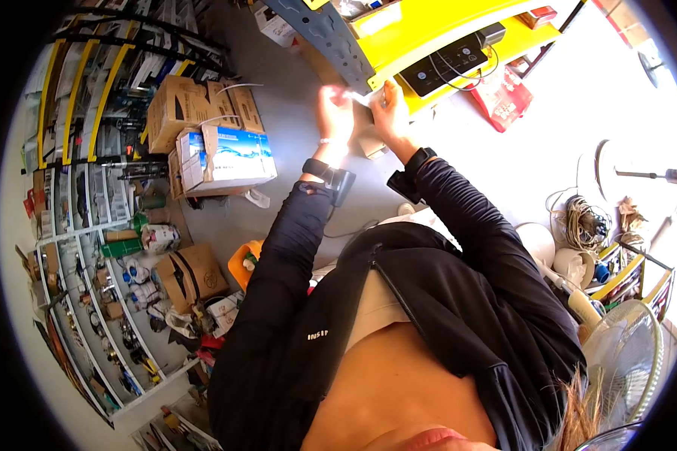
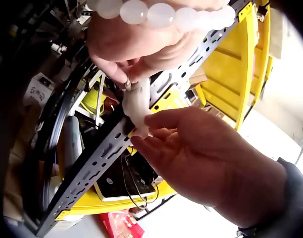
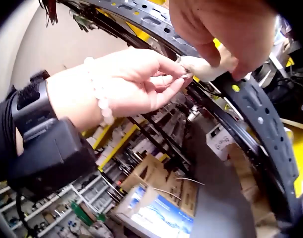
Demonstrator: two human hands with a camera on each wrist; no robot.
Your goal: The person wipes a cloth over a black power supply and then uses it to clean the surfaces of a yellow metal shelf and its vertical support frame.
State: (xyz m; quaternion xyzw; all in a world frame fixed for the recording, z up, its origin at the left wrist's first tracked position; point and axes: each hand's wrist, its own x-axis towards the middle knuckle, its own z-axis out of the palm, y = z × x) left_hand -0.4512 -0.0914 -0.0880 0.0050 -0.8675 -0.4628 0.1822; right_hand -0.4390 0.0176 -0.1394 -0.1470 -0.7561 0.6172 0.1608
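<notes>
White and slightly glossy, the small piece [image 2: 136, 103] between the two hands is the hardest thing for us to make out. From the head it shrinks to a pale smear, washed out by glare at the fingertips. In the left wrist view we see more: a smooth, elongated body, fullest in the middle, narrowing towards both ends, with faint greyish shading along it. We cannot tell what it is made of or what it is.

Its upper end goes out of sight under the left hand [image 2: 146, 47], whose thumb and fingertips pinch it closely, the other fingers curled in; the top edge cuts that hand off behind its bead bracelet [image 2: 161, 15]. The right hand [image 2: 206, 156] pinches the lower end between thumb and forefinger, and its remaining fingers are partly hidden from us. The right wrist view crops this hand at the top, and its fingers cover their end of the piece.

We find the piece held up before a grey perforated metal upright [image 2: 104, 156] of the yellow shelving [image 1: 429, 31]; whether the two touch, we cannot say.
</notes>
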